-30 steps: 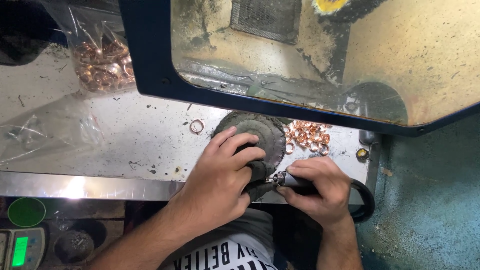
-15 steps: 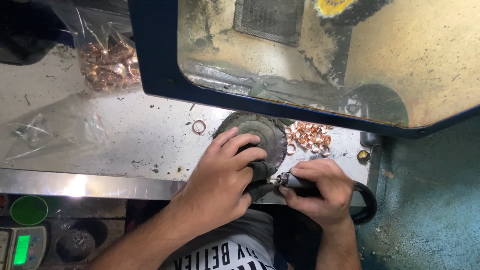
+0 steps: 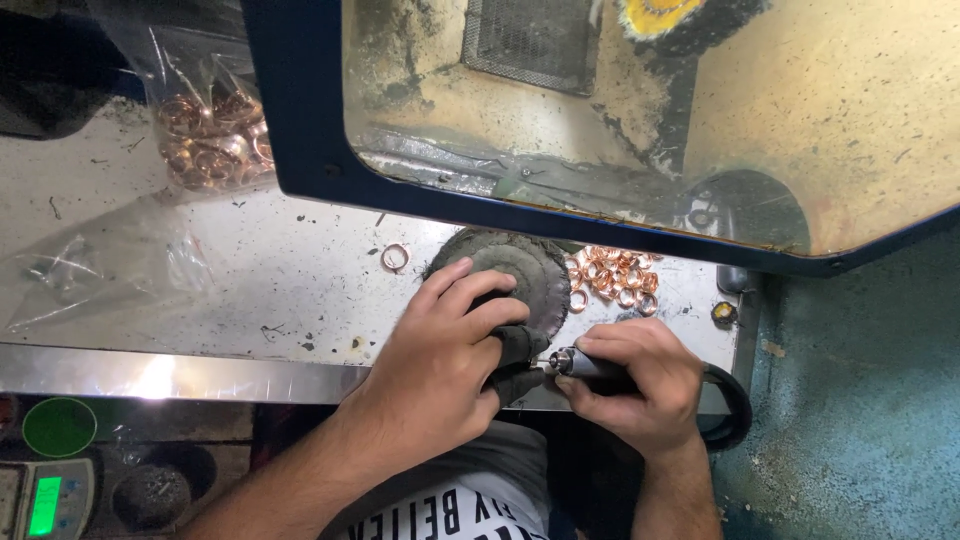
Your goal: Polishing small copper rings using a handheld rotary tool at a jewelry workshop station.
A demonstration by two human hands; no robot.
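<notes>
My left hand (image 3: 440, 360) presses down on a dark round pad (image 3: 525, 275) at the bench's front edge, fingers curled as if pinching something small that I cannot see. My right hand (image 3: 640, 385) grips a slim metal rotary handpiece (image 3: 585, 365) whose tip points left at my left fingertips. A black cable (image 3: 735, 400) loops from the tool behind my right wrist. A pile of several copper-coloured rings (image 3: 615, 280) lies just beyond the pad. One single ring (image 3: 395, 257) lies to the pad's left.
A blue-framed clear shield (image 3: 300, 130) overhangs the back of the metal bench (image 3: 250, 300), with a yellow buffing wheel (image 3: 655, 15) behind it. A plastic bag of copper rings (image 3: 210, 140) sits far left, an empty bag (image 3: 100, 265) nearer. A scale with a green display (image 3: 40, 500) is at bottom left.
Both hands stay in the same place on the pad and tool. Only the camera view shifts slightly.
</notes>
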